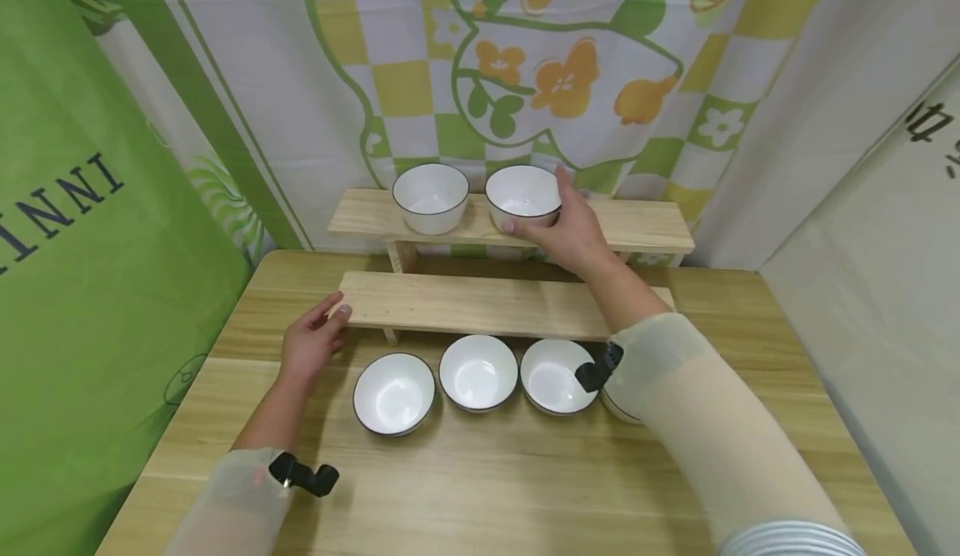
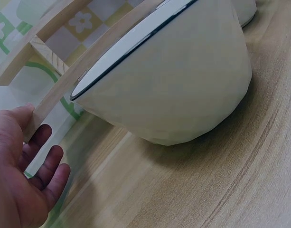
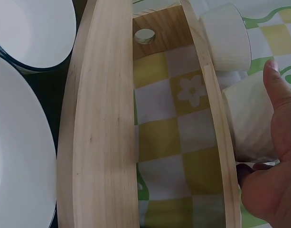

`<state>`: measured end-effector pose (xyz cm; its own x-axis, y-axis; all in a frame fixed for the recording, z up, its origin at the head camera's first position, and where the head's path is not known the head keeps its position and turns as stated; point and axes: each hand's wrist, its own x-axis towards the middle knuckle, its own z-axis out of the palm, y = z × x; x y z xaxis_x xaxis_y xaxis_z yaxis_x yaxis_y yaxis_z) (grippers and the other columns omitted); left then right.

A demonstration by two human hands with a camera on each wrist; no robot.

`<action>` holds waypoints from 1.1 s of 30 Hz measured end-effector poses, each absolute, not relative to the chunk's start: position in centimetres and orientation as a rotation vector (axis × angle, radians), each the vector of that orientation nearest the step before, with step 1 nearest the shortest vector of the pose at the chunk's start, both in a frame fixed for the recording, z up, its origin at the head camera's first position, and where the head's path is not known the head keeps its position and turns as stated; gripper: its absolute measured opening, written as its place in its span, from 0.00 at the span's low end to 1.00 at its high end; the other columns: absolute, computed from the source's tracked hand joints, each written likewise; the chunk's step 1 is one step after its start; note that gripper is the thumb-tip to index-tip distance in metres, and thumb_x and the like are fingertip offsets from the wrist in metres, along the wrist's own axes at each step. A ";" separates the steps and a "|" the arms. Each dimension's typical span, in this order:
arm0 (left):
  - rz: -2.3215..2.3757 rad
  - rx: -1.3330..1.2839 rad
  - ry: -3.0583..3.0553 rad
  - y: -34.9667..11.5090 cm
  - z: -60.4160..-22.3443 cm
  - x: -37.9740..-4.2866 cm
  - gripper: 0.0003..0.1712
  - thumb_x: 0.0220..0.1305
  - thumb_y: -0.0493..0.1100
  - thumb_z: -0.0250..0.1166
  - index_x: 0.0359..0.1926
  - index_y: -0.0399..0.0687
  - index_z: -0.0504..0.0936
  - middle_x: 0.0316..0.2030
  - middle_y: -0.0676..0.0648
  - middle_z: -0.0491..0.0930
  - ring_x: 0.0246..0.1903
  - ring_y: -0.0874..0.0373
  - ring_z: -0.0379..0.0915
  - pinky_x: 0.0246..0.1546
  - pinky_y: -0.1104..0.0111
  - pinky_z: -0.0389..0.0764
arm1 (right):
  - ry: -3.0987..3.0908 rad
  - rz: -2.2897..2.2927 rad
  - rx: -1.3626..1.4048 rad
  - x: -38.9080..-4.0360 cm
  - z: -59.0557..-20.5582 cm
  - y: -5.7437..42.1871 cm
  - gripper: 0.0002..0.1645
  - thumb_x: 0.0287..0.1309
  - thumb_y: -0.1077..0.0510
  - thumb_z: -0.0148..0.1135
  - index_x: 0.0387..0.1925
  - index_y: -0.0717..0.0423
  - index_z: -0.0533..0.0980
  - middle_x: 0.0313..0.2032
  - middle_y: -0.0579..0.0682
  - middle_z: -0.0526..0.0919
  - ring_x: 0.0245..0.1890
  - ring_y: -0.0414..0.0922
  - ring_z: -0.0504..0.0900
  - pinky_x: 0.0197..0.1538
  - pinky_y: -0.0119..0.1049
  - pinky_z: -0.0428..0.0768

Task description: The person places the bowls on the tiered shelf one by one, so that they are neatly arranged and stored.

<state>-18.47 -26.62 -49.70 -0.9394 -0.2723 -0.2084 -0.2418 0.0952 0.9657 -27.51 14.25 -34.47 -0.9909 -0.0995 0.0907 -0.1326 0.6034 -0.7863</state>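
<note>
The left hand [image 1: 311, 346] pinches the lower board's [image 1: 465, 302] left edge; the right hand [image 1: 576, 229] grips a bowl [image 1: 517, 196] — overpushing could tip it off the upper board [image 1: 645, 221].

Passage lies open above the lower shelf [image 1: 472, 302] between left hand [image 1: 311, 348] and right forearm [image 1: 628, 288]; four close-set bowls [image 1: 480, 373] (one partly hidden by the sleeve [image 1: 705, 398]) obstruct its front, two further bowls [image 1: 431, 193] the upper shelf [image 1: 648, 224].
</note>
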 end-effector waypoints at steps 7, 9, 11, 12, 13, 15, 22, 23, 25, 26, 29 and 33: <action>-2.041 0.548 -2.293 -26.6 -49.7 -18.5 0.34 0.69 0.57 0.70 0.73 0.57 0.75 0.65 0.40 0.76 0.46 0.60 0.83 0.48 0.68 0.86 | -2.729 1.427 0.240 -27.0 -34.7 15.3 0.80 0.47 0.32 0.81 0.84 0.50 0.39 0.77 0.61 0.60 0.74 0.57 0.64 0.74 0.48 0.67; -2.036 0.545 -2.297 -26.4 -49.6 -18.5 0.34 0.69 0.57 0.70 0.73 0.57 0.75 0.65 0.39 0.75 0.45 0.61 0.83 0.47 0.69 0.86 | -2.719 1.455 0.234 -26.8 -34.7 15.6 0.78 0.47 0.34 0.82 0.84 0.50 0.41 0.76 0.59 0.60 0.74 0.57 0.65 0.73 0.47 0.68; -2.033 0.541 -2.305 -26.3 -49.5 -18.4 0.34 0.69 0.58 0.70 0.73 0.57 0.75 0.66 0.39 0.75 0.45 0.61 0.83 0.46 0.69 0.86 | -2.708 1.473 0.226 -26.6 -34.7 16.0 0.77 0.48 0.35 0.82 0.84 0.49 0.43 0.76 0.59 0.62 0.73 0.57 0.65 0.73 0.47 0.68; -2.037 0.539 -2.304 -26.3 -49.4 -18.4 0.34 0.69 0.57 0.70 0.73 0.56 0.75 0.66 0.39 0.75 0.46 0.61 0.83 0.46 0.69 0.86 | -2.704 1.482 0.222 -26.5 -34.7 16.2 0.76 0.48 0.35 0.82 0.84 0.49 0.43 0.76 0.58 0.62 0.73 0.57 0.66 0.73 0.47 0.68; -2.042 0.537 -2.304 -26.3 -49.3 -18.3 0.34 0.70 0.57 0.70 0.73 0.56 0.75 0.67 0.38 0.74 0.46 0.60 0.83 0.47 0.69 0.86 | -2.707 1.486 0.219 -26.3 -34.7 16.4 0.76 0.48 0.35 0.82 0.84 0.49 0.43 0.76 0.59 0.62 0.73 0.58 0.65 0.74 0.48 0.68; -2.055 0.542 -2.302 -26.2 -48.9 -18.2 0.34 0.71 0.55 0.69 0.73 0.55 0.74 0.67 0.38 0.74 0.47 0.59 0.83 0.48 0.68 0.86 | -2.718 1.489 0.219 -26.1 -34.6 16.7 0.77 0.48 0.34 0.82 0.84 0.47 0.41 0.78 0.59 0.58 0.74 0.59 0.64 0.74 0.50 0.66; -2.062 0.552 -2.323 -25.6 -46.5 -17.3 0.32 0.73 0.49 0.68 0.74 0.48 0.73 0.67 0.35 0.73 0.50 0.54 0.83 0.51 0.62 0.85 | -2.706 1.595 0.184 -25.0 -34.5 17.8 0.76 0.48 0.35 0.82 0.84 0.43 0.40 0.82 0.51 0.50 0.77 0.57 0.59 0.75 0.49 0.65; -2.062 0.553 -2.322 -25.6 -46.4 -17.3 0.32 0.73 0.49 0.68 0.74 0.48 0.73 0.67 0.35 0.73 0.50 0.53 0.83 0.52 0.61 0.85 | -2.699 1.609 0.179 -24.9 -34.5 17.9 0.76 0.49 0.36 0.82 0.84 0.43 0.41 0.82 0.51 0.49 0.77 0.56 0.59 0.75 0.48 0.65; -2.064 0.558 -2.316 -25.6 -46.4 -17.3 0.32 0.73 0.49 0.68 0.74 0.49 0.73 0.67 0.34 0.73 0.50 0.54 0.84 0.52 0.60 0.85 | -2.686 1.634 0.177 -24.6 -34.5 18.2 0.75 0.50 0.37 0.82 0.84 0.44 0.41 0.82 0.51 0.49 0.77 0.56 0.59 0.75 0.47 0.65; -2.063 0.562 -2.315 -25.7 -46.6 -17.4 0.32 0.73 0.49 0.68 0.74 0.49 0.73 0.67 0.35 0.73 0.50 0.54 0.84 0.52 0.61 0.85 | -2.682 1.644 0.173 -24.5 -34.5 18.3 0.75 0.51 0.38 0.82 0.84 0.43 0.41 0.81 0.52 0.50 0.77 0.57 0.60 0.75 0.47 0.65; -2.057 0.569 -2.310 -26.1 -47.7 -17.7 0.33 0.71 0.53 0.69 0.74 0.53 0.73 0.67 0.37 0.74 0.48 0.57 0.84 0.49 0.65 0.86 | -2.660 1.678 0.154 -24.2 -34.6 18.9 0.73 0.51 0.39 0.82 0.84 0.43 0.42 0.81 0.54 0.51 0.77 0.57 0.60 0.75 0.48 0.66; -2.037 0.551 -2.319 -26.5 -49.0 -18.1 0.35 0.69 0.57 0.70 0.74 0.57 0.74 0.69 0.39 0.73 0.47 0.60 0.83 0.47 0.68 0.86 | -2.648 1.683 0.144 -23.5 -34.9 19.6 0.73 0.51 0.40 0.82 0.84 0.42 0.42 0.82 0.51 0.50 0.76 0.57 0.61 0.74 0.49 0.67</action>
